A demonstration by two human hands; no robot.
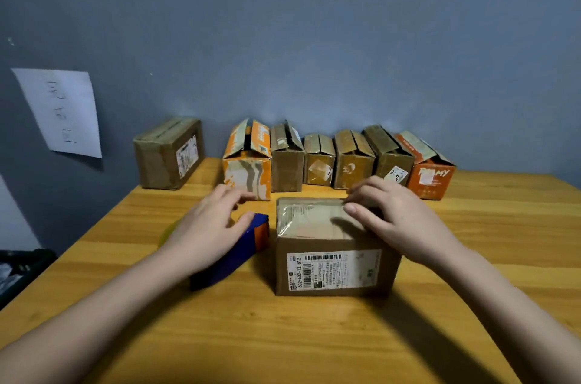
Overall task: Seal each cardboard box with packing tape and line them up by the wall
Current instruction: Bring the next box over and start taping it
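Fingers [358, 200] of my right hand [399, 220] pressed flat, unclenched, on the taped box [330, 245] mid-tabletop [314, 336]; left hand [207, 226] hovered loose over the dispenser [239, 248]. Light, stiff; I'd grip its sides.

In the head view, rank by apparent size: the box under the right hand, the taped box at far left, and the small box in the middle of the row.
1. Box under the right hand, though nearest the camera
2. Far-left taped box
3. Small middle box
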